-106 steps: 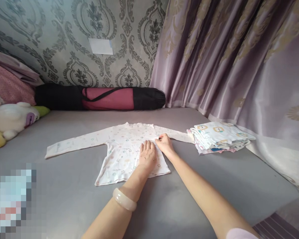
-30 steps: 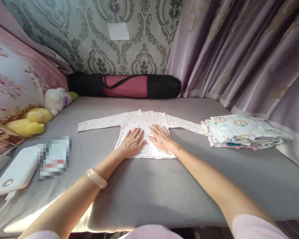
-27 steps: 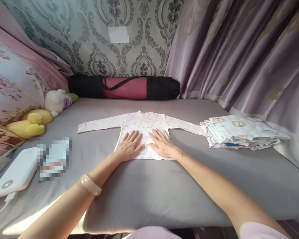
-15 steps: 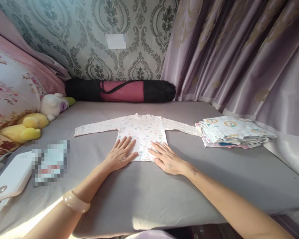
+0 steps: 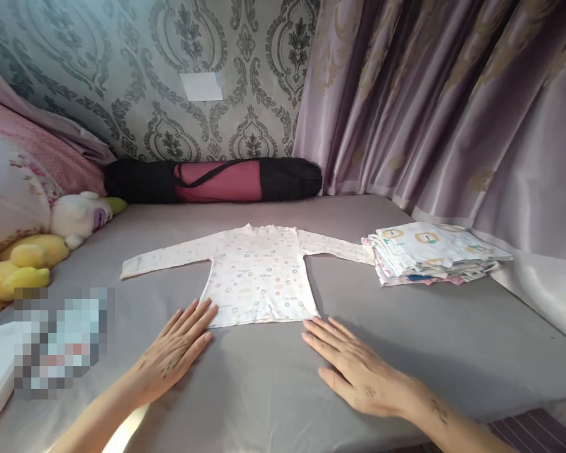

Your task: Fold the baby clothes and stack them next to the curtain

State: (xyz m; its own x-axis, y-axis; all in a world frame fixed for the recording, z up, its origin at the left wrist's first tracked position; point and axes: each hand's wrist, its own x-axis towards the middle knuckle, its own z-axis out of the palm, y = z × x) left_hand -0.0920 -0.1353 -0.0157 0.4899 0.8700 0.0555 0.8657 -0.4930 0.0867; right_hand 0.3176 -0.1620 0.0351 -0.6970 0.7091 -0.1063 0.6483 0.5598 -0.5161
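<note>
A small white long-sleeved shirt (image 5: 259, 277) with a pale print lies spread flat on the grey sheet (image 5: 264, 390), collar away from me and both sleeves stretched sideways. My left hand (image 5: 177, 349) rests flat with fingers extended, its fingertips at the shirt's lower left corner. At the lower right corner, my right hand (image 5: 353, 365) lies palm down, fingers slightly apart, fingertips touching or just beside the hem. Neither hand grips anything. The end of the right sleeve reaches a stack of folded clothes (image 5: 434, 251).
A black and dark pink rolled bag (image 5: 217, 181) lies along the patterned wall. On the left are a white plush toy (image 5: 78, 217), a yellow plush (image 5: 28, 258), a white device (image 5: 0, 365) and a blurred-out packet (image 5: 70, 340). Purple curtains (image 5: 405, 94) hang at the right.
Both hands have slid off the shirt's body toward me and apart, out to its lower corners. More of the shirt front shows, and the hem looks spread wider. The view has shifted slightly.
</note>
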